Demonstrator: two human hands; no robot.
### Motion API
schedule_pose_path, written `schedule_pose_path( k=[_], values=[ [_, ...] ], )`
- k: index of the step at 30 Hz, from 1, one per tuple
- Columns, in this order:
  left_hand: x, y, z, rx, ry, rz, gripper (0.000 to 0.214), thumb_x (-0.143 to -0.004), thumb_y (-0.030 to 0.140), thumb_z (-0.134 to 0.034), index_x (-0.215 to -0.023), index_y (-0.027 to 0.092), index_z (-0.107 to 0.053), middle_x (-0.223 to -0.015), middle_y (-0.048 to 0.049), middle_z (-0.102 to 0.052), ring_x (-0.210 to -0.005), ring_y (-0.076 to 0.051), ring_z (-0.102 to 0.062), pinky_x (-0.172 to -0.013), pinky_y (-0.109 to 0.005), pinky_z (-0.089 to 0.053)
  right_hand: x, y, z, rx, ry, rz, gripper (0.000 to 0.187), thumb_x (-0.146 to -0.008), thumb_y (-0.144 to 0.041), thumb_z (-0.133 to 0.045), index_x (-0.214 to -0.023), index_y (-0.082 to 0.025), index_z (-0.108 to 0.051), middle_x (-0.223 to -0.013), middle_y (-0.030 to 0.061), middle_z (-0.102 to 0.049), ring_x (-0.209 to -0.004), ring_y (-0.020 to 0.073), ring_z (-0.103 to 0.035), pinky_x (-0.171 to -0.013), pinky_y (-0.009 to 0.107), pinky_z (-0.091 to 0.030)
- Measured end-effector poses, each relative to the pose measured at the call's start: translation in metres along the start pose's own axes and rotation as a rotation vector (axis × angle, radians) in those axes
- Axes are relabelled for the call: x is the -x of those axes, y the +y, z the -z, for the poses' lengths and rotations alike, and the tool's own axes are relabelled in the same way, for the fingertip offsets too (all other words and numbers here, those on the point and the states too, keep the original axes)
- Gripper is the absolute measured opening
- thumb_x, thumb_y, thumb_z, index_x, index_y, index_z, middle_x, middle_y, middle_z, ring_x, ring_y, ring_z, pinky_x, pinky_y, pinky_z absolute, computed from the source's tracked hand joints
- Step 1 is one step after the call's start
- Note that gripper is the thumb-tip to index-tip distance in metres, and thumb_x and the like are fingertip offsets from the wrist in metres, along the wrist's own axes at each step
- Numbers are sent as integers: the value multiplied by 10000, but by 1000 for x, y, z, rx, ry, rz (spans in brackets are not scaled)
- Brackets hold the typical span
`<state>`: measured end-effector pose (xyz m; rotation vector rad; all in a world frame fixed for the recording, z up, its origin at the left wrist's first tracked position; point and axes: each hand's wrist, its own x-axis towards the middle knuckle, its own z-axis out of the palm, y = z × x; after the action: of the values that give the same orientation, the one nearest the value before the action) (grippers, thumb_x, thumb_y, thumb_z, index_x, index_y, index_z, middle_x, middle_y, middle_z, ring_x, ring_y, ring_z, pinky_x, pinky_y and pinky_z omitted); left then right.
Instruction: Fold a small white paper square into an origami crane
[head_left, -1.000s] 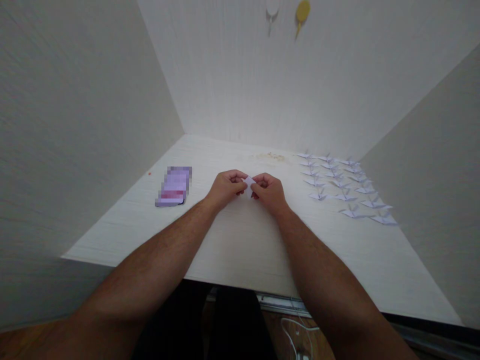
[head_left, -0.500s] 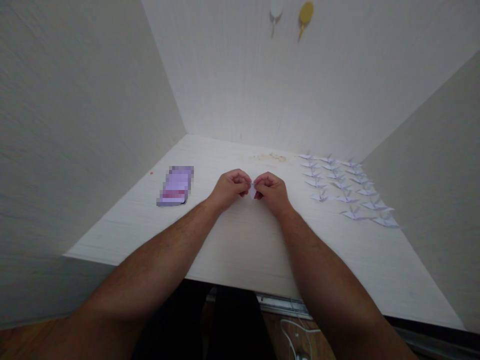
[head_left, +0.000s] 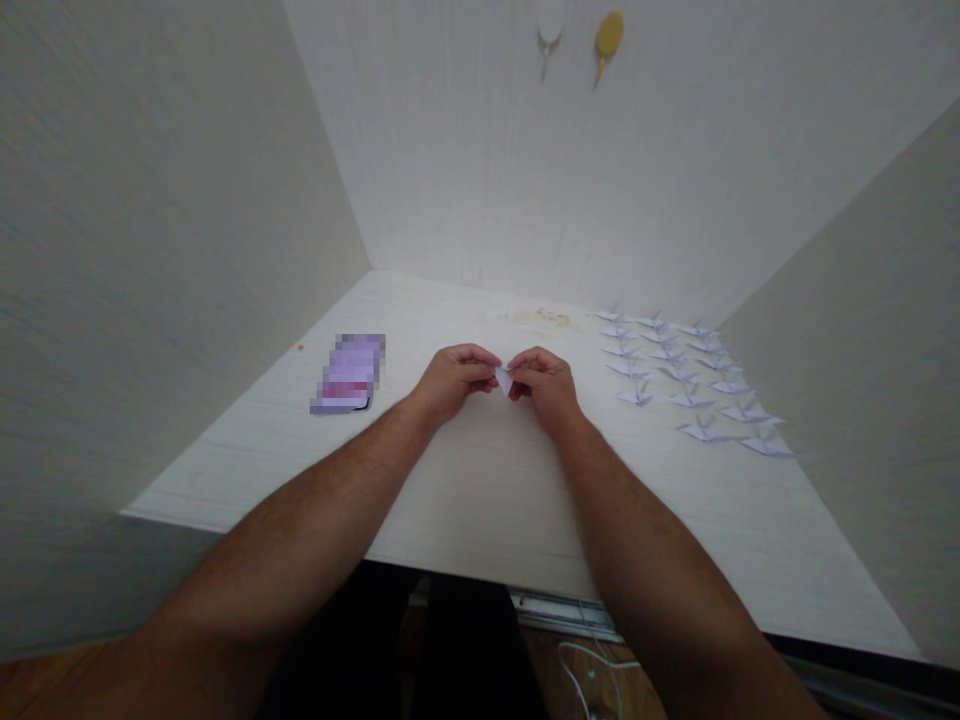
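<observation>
A small folded piece of white paper (head_left: pixel 505 381) is pinched between my two hands over the middle of the white table (head_left: pixel 480 480). My left hand (head_left: pixel 455 381) grips its left side with thumb and fingertips. On the other side my right hand (head_left: pixel 547 382) pinches it the same way, fingers curled. The paper's lower part narrows to a point facing me; my fingertips cover its upper edges. To the right of my right hand, several white origami cranes (head_left: pixel 679 374) stand in rows on the table.
A phone (head_left: pixel 349 374), pixelated, lies left of my hands. Walls enclose the table at the back and both sides. A yellow round hook (head_left: pixel 609 36) and a white one (head_left: pixel 550 27) hang on the back wall. A white cable (head_left: pixel 577 672) lies below the front edge.
The paper between my fingers has turned, and more of its pointed face now shows. My fingers have shifted slightly on it, with both hands staying in nearly the same place.
</observation>
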<state>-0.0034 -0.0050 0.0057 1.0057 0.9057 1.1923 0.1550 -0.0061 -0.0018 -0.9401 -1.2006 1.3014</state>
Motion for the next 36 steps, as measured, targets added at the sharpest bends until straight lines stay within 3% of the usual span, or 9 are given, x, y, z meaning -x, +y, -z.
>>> schedule_pose_path(
  k=[7, 12, 16, 20, 26, 36],
  values=[
    [0, 0, 1, 23, -4, 6, 186, -537, 136, -755, -706, 125, -677, -611, -22, -665, -507, -96, -584, -532, -227, -456, -1, 0, 0, -30, -19, -35, 105, -612, -250, -681, -682, -210, -614, -494, -55, -594, -418, 111, -540, -443, 238, -436],
    [0, 1, -4, -112, 57, 21, 255, -635, 287, -784, -798, 161, -632, -654, -8, -653, -542, -121, -606, -452, -211, -407, -1, 3, -1, 134, 19, 86, 81, -664, -264, -662, -712, -206, -632, -514, -53, -594, -459, 103, -555, -480, 231, -458],
    [1, -2, -5, -236, 19, 33, 302, -651, 344, -793, -818, 158, -624, -668, -23, -662, -571, -150, -638, -461, -229, -429, -1, 3, -2, 230, 98, 165, 125, -696, -253, -643, -810, -203, -655, -595, -46, -624, -483, 94, -546, -492, 235, -457],
    [0, -4, -3, -280, 41, -89, 303, -659, 356, -796, -822, 161, -630, -705, -27, -683, -632, -146, -646, -556, -254, -483, 0, 1, -1, 263, 100, 149, 231, -691, -281, -684, -905, -197, -668, -690, -22, -671, -544, 107, -576, -530, 252, -485],
    [0, -2, -3, -535, 120, -294, 251, -701, 381, -774, -765, 167, -660, -736, -23, -695, -618, -117, -594, -604, -261, -472, 1, 0, -2, 269, 127, 141, 218, -702, -384, -728, -794, -187, -708, -720, 19, -697, -594, 129, -595, -544, 273, -515],
    [0, -3, -2, -562, 121, -302, 230, -705, 375, -764, -754, 173, -666, -727, -35, -715, -639, -146, -635, -614, -279, -480, 1, 1, -3, 208, 99, 108, 192, -689, -365, -735, -758, -191, -695, -633, -5, -670, -550, 118, -587, -528, 269, -517]
  ],
)
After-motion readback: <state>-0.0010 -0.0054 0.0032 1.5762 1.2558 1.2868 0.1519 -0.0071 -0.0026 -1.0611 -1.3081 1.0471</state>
